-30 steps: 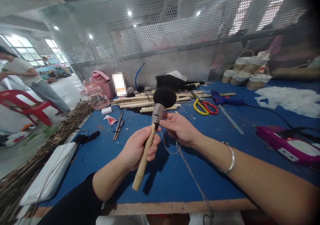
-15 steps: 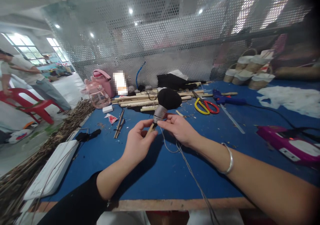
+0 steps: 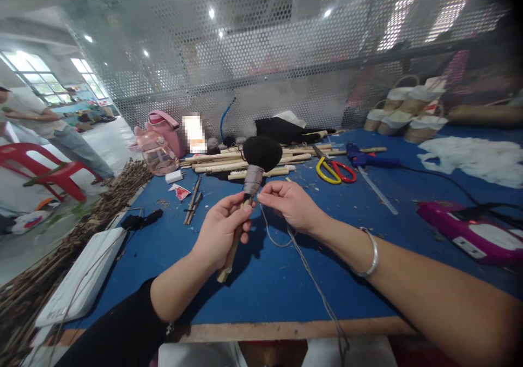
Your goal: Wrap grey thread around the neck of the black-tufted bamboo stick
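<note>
My left hand (image 3: 224,222) is closed round a wooden stick (image 3: 229,258), tilted with its lower end toward me. At its upper end sits a round black fabric head (image 3: 262,153). Grey cord (image 3: 253,179) is wound in tight turns just below that head. My right hand (image 3: 288,203) pinches the loose grey cord (image 3: 273,239) close beside the wrapped part. From there the cord loops down and runs over the table's near edge. A silver bangle is on my right wrist.
Wooden sticks (image 3: 204,166) lie behind my hands. Scissors (image 3: 329,171) and a blue glue gun (image 3: 371,159) are to their right. A purple power strip (image 3: 461,231) stands far right, a white power bank (image 3: 81,277) left. A person stands by a red chair (image 3: 44,171).
My left hand has turned the stick more upright, and more of its lower end shows. The black head has moved left. My right hand has drawn slightly away from the wrapped part.
</note>
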The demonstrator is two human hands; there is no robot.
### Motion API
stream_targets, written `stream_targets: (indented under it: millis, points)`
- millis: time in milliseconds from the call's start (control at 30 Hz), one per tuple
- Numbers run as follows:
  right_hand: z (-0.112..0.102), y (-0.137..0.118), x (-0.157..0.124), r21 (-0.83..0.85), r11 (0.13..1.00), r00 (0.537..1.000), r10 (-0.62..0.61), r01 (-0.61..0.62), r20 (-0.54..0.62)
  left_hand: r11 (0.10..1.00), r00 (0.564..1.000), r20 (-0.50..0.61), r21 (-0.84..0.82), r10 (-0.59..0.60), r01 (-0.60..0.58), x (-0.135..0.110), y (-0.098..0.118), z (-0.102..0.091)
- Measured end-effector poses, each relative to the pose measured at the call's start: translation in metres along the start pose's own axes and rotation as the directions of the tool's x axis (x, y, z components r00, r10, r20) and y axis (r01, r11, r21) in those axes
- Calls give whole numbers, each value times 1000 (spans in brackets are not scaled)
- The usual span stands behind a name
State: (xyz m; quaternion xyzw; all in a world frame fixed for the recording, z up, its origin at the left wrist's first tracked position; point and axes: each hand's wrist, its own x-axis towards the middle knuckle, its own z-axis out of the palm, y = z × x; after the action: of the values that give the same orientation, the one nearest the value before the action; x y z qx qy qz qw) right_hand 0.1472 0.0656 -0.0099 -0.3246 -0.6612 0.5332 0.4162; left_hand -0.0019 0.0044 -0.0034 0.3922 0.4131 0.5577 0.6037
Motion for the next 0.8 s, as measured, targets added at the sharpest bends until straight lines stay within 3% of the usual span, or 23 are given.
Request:
stream_targets:
  millis: [133, 267, 367, 433, 500, 633, 700, 800]
  points:
    - [-4, 3, 2, 203, 973, 990, 86, -107, 108, 998, 993, 109, -41, -49, 54, -1, 3, -3]
    - [-7, 6, 1, 323, 919, 959, 153, -227, 238, 985, 952, 253, 33, -173, 171, 3, 4, -7]
    - [-4, 8, 0, 282, 938, 968, 150, -204, 203, 964, 946, 219, 166, -240, 206, 4, -1, -7]
    - [0, 8, 0, 243, 954, 978, 139, -175, 159, 943, 982, 118, 318, -147, 103, 2, -7, -6]
    - [3, 7, 0, 220, 961, 983, 142, -165, 115, 881, 999, 34, 471, 41, -52, -1, -12, -4]
    - [7, 6, 0, 161, 977, 989, 134, -141, 57, 729, 949, 32, 633, 313, -261, -4, -16, -3]
    - [6, 5, 0, 134, 983, 992, 120, -126, 49, 705, 937, 49, 646, 347, -295, -3, -15, -4]
    - [5, 3, -1, 123, 988, 995, 95, -97, 26, 770, 953, 38, 579, 302, -267, -1, -11, -4]
